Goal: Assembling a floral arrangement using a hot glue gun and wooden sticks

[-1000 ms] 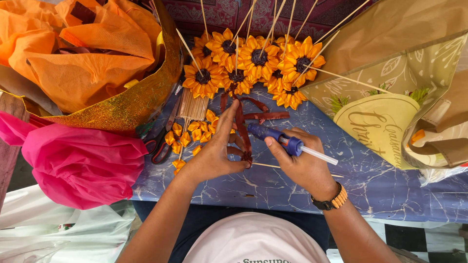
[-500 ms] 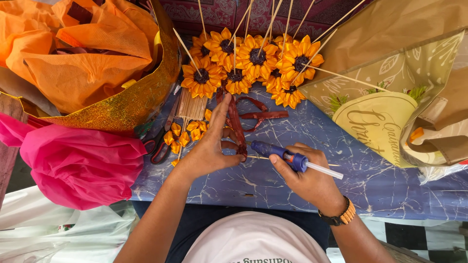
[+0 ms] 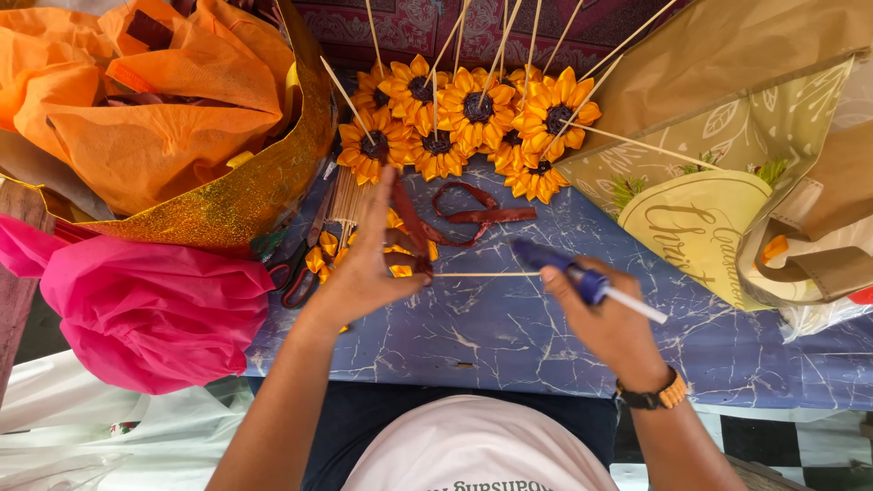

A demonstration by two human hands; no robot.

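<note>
Table [image 3: 509, 345]: blue marbled top, spread across the lower middle of the view.
Orange tissue paper [image 3: 155, 109]: heaped at 10 o'clock, cupped by gold glitter wrap [image 3: 245, 200].
Pink tissue paper [image 3: 136, 309]: bunched at 8 o'clock, hung over the table's left edge.
Paper bags [image 3: 718, 209]: brown and green printed, laid at 2–3 o'clock.
Sunflowers [image 3: 473, 109]: orange fabric blooms on thin sticks, clustered at 12 o'clock, sticks fanned away from the person.
Maroon ribbon [image 3: 482, 215]: looped just below the sunflowers, one strip run under the left hand's fingers.
Left hand [image 3: 368, 264]: at 9 o'clock of centre, fingers stretched forward, thumb and fingers pinched on the end of a bare wooden skewer [image 3: 486, 274] along with the ribbon strip.
Skewer: laid level just above the table, between both hands.
Right hand [image 3: 605, 318]: at 4 o'clock of centre, closed around a blue glue gun [image 3: 568, 270]; nozzle set at the skewer's right end.
Scissors [image 3: 296, 273]: red-handled, left of the left hand, partly hidden.
Wristwatch [image 3: 647, 396]: dark with orange band, worn on the right wrist.
</note>
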